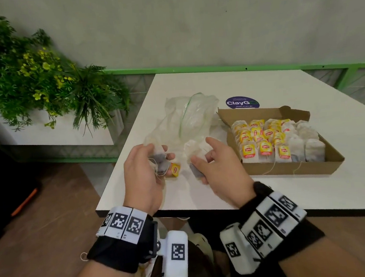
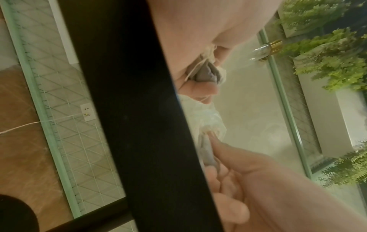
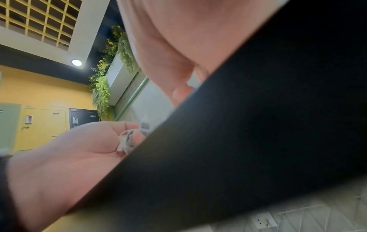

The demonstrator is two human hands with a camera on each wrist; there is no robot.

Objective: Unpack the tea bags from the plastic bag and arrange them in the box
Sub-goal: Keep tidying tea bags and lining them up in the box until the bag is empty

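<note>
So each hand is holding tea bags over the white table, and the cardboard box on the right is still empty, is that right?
Not quite: the cardboard box is not empty. The head view shows it already filled with rows of tea bags, many with yellow tags. The rest holds: the left hand and right hand each hold tea bags over the white table.

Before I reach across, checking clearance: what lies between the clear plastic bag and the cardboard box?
Only bare white table, seen in the head view.
</note>
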